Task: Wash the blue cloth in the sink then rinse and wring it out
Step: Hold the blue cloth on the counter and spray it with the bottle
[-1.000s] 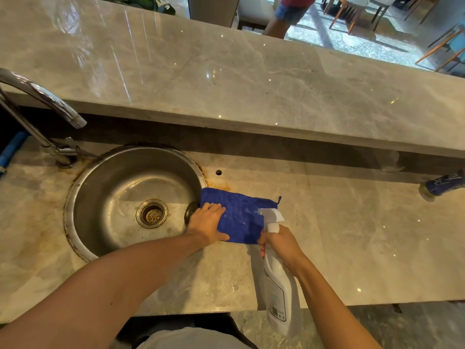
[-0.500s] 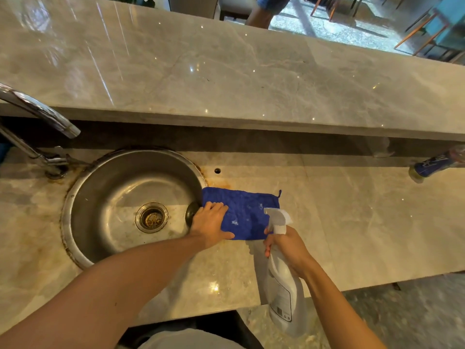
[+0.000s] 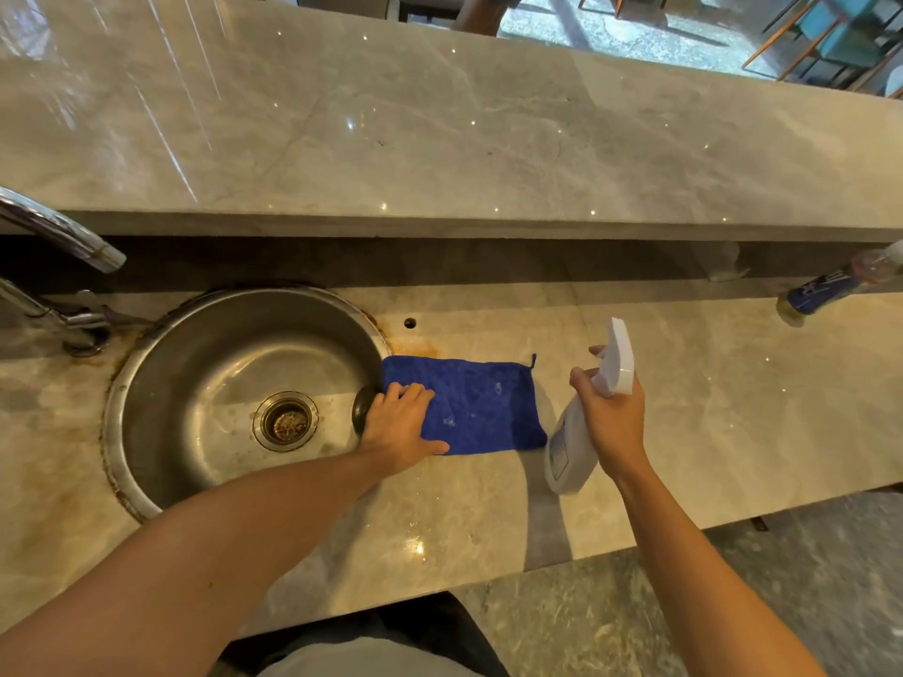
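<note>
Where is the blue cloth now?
In the head view, the blue cloth lies flat on the counter, right of the sink, under the left hand.

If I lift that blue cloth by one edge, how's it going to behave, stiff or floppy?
Probably floppy: the blue cloth lies flat and folded on the counter, with soft, slightly rumpled pile. Likely light, since the left hand pins it with flat fingers alone. The pale wet-looking spots on it suggest it may cling a little.

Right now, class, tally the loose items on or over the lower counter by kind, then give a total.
Cloths: 1, the blue cloth
Bottles: 2, the white spray bottle and the blue-labelled bottle
Total: 3
</note>
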